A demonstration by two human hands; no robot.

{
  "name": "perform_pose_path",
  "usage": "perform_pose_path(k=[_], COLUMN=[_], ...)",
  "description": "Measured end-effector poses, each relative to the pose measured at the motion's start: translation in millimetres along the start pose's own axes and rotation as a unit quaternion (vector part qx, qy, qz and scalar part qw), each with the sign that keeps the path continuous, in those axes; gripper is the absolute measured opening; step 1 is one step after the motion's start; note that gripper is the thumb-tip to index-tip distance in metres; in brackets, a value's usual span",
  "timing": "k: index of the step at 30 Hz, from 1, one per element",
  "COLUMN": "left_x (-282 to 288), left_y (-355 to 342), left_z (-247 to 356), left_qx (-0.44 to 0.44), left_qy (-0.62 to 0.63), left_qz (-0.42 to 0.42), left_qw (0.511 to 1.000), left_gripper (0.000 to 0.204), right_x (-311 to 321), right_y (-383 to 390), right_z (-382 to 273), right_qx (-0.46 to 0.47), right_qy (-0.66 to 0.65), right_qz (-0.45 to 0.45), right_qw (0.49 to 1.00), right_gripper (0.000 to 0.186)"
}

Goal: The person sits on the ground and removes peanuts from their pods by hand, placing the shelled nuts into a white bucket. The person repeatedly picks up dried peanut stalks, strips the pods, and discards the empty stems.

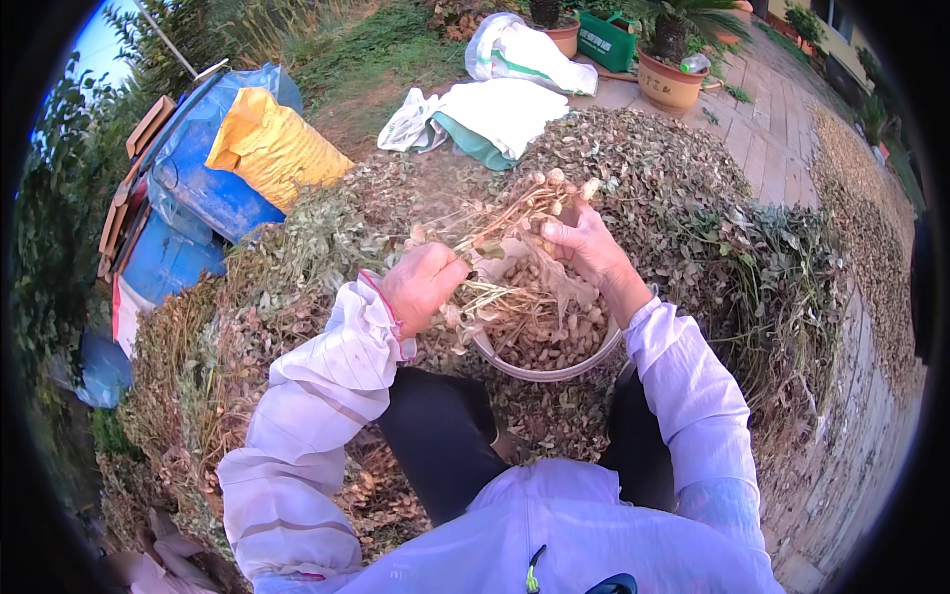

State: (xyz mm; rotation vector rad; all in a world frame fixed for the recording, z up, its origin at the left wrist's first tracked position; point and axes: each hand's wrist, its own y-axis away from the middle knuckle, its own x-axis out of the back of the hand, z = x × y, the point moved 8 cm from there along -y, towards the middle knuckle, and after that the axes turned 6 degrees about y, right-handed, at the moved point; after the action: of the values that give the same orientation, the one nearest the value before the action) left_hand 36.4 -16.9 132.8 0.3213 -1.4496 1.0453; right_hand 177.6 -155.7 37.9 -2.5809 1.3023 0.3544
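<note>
My left hand (426, 284) is closed around the stems of a dried peanut plant (503, 220), above the left side of a bucket. At the plant's other end, my right hand (592, 249) has its thumb and fingers closed about the peanut pods (556, 180) hanging from the roots. Some of the right fingers are hidden behind the plant. Below both hands the round, pale-rimmed bucket (554, 374) stands between my knees. Loose peanuts (542, 342) and dry stalks fill it near the top.
Heaps of dried peanut plants (683, 178) surround me. Blue barrels (213, 183) and a full yellow sack (272, 147) stand at far left. White sacks (495, 109) lie ahead, near a potted plant (668, 79) and a green bag (606, 40). Paving (777, 139) runs along the right.
</note>
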Motion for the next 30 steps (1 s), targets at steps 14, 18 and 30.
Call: perform_pose_path(k=[14,18,30], left_x=[-64,-131,-150], left_y=[41,25,4], left_z=[2,17,1], left_qx=[0.386,0.352,0.263], left_qy=[0.525,0.820,0.921], left_qz=[0.175,0.115,0.141], left_qw=[0.738,0.436,0.248], left_gripper=[0.024,0.062,0.070], right_x=[-8,-16,-33], right_y=[20,35,86], right_z=[47,45,80], right_qx=[-0.168,-0.176,-0.278], right_qy=[0.008,-0.017,-0.120], right_qz=[0.050,0.032,-0.002], right_qw=[0.984,0.984,0.953], right_gripper=[0.026,0.023,0.015])
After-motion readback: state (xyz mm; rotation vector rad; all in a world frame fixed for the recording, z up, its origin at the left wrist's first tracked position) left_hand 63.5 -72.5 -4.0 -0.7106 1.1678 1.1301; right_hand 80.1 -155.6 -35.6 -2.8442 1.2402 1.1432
